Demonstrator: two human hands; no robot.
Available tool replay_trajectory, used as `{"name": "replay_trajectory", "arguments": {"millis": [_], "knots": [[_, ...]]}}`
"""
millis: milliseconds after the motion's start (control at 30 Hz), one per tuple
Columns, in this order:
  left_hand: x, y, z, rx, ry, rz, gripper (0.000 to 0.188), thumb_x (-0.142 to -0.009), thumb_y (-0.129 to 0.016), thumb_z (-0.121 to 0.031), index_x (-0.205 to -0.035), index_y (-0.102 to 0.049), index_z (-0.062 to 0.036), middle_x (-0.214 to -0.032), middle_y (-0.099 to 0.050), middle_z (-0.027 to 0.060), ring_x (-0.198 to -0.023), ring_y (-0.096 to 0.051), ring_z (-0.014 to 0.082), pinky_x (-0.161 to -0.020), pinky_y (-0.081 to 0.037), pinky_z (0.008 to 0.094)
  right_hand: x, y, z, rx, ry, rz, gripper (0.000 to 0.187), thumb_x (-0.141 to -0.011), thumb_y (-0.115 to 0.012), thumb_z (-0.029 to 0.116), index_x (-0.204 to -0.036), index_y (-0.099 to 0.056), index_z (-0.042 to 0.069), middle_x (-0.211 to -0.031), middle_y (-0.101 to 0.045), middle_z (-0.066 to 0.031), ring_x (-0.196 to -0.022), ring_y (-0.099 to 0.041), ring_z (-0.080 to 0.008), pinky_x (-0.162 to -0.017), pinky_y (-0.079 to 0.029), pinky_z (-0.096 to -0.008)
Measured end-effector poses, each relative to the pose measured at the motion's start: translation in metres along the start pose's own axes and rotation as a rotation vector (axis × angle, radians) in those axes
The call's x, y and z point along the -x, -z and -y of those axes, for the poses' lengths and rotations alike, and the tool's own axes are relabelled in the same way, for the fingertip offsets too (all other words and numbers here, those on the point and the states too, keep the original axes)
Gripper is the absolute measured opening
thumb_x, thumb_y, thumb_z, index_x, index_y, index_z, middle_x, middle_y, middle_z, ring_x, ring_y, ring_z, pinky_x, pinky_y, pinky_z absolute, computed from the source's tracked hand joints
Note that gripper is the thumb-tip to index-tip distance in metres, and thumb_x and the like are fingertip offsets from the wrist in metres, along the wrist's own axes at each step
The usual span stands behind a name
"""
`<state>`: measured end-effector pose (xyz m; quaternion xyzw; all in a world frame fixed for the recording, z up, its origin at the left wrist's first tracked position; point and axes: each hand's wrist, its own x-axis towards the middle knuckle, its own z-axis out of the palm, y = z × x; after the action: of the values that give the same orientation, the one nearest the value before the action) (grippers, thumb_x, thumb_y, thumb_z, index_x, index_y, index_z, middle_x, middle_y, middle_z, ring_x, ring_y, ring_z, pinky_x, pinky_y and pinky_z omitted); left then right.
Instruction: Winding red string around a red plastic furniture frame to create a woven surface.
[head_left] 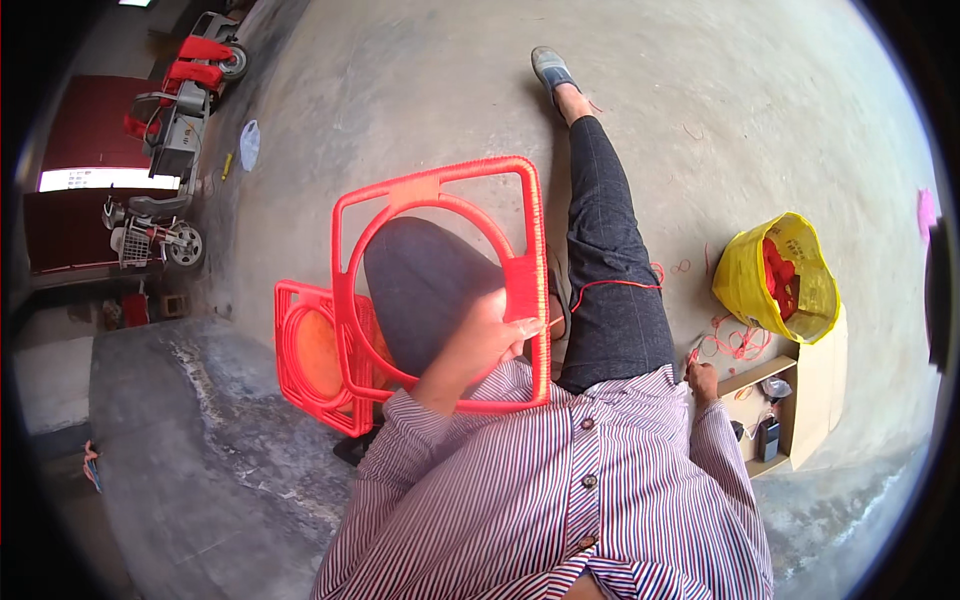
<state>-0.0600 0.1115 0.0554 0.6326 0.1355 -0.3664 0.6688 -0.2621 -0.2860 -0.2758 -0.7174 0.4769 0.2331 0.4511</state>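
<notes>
A red plastic frame [437, 190] with a round opening leans over my raised left knee, its right side wound with red cord. My left hand [488, 336] grips that wound right edge near its lower end. A thin red cord [612, 283] runs from the frame across my right thigh toward my right hand [702, 378], which is down at my right side and pinches the cord's end. My right leg stretches out over the concrete floor, a grey shoe [551, 68] on the foot.
More red frames [303, 355] lean stacked to my left. A yellow bag [748, 285] holding red cord sits to my right, with loose cord [735, 343] on the floor and an open cardboard box [812, 395] beside it. Scooters [185, 95] stand at the far left.
</notes>
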Motion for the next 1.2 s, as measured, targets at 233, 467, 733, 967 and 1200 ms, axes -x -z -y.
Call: {"name": "replay_trajectory", "arguments": {"millis": [233, 467, 733, 967, 1200], "knots": [[0.013, 0.004, 0.001, -0.198, -0.009, -0.023, 0.027, -0.088, -0.065, -0.007, -0.111, -0.053, 0.0002, -0.083, -0.06, 0.0032, -0.052, -0.049, 0.0043, -0.044, -0.04, 0.0188, 0.006, -0.008, 0.019, -0.26, -0.097, 0.14, 0.022, -0.08, -0.061, 0.023, -0.086, -0.063, 0.002, -0.072, -0.061, -0.0073, -0.062, -0.059, -0.0197, -0.05, -0.045, -0.0333], [0.021, 0.0, -0.006, -0.367, -0.126, -0.075, 0.027, -0.086, -0.065, -0.005, -0.11, -0.056, 0.0009, -0.082, -0.062, 0.0022, -0.056, -0.051, 0.004, -0.049, -0.043, 0.0204, 0.023, 0.009, 0.138, -0.43, 0.141, 0.097, 0.025, -0.086, -0.058, 0.028, -0.097, -0.061, 0.005, -0.08, -0.06, -0.0022, -0.073, -0.059, -0.0134, -0.061, -0.045, -0.0291], [0.027, 0.003, 0.005, -0.553, -0.322, -0.082, 0.026, -0.086, -0.066, -0.006, -0.109, -0.057, 0.0009, -0.08, -0.062, 0.0017, -0.058, -0.053, 0.0049, -0.052, -0.045, 0.022, 0.18, -0.001, 0.343, -0.565, 0.742, 0.581, 0.022, -0.093, -0.06, 0.021, -0.103, -0.065, 0.002, -0.088, -0.065, -0.002, -0.078, -0.058, -0.0084, -0.07, -0.047, -0.0228], [0.034, -0.012, 0.009, -0.46, -0.375, -0.117, 0.023, -0.086, -0.067, -0.009, -0.106, -0.058, 0.0004, -0.075, -0.062, 0.0016, -0.057, -0.053, 0.0045, -0.051, -0.044, 0.0219, 0.249, -0.048, 0.385, -0.756, 0.707, 1.161, 0.028, -0.097, -0.054, 0.014, -0.121, -0.053, 0.0, -0.103, -0.065, -0.0077, -0.089, -0.061, -0.0107, -0.079, -0.052, -0.0267], [0.034, -0.011, 0.029, -0.419, -0.376, -0.127, 0.02, -0.086, -0.068, -0.008, -0.101, -0.057, -0.0003, -0.072, -0.062, 0.0012, -0.054, -0.052, 0.0051, -0.05, -0.043, 0.0223, 0.265, -0.066, 0.377, -0.816, 0.688, 0.988, 0.018, -0.099, -0.051, 0.014, -0.107, -0.056, -0.001, -0.087, -0.066, -0.007, -0.078, -0.061, -0.0104, -0.073, -0.052, -0.0255]]}}
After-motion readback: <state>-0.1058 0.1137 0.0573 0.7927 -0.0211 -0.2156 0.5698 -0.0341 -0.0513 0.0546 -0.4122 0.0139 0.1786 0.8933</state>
